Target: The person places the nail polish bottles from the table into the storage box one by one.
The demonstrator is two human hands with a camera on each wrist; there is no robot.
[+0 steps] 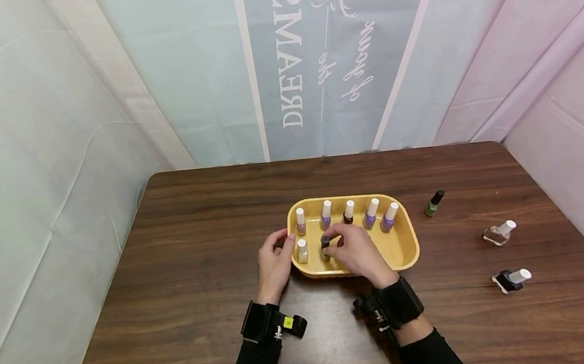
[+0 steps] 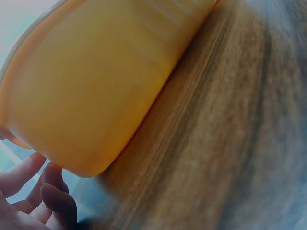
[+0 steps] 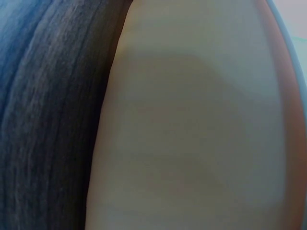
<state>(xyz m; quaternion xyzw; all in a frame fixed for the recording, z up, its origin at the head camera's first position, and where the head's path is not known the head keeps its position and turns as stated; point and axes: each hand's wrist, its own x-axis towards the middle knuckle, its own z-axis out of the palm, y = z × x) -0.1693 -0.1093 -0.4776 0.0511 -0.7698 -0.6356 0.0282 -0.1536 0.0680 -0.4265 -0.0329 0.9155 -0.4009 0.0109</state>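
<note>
A yellow tray holds several nail polish bottles. Five white-capped ones stand along its far side, among them a purple bottle and a dark red bottle. At the near left inside it stands a pale bottle. My right hand reaches over the near rim and pinches a dark-capped nail polish bottle beside the pale one; fingers hide part of it. My left hand holds the tray's left end, its fingers bent at the outer wall in the left wrist view.
To the right of the tray on the brown table are a green bottle with a black cap, a clear brownish bottle and a black bottle, both white-capped. Fabric curtains surround the table's back and sides.
</note>
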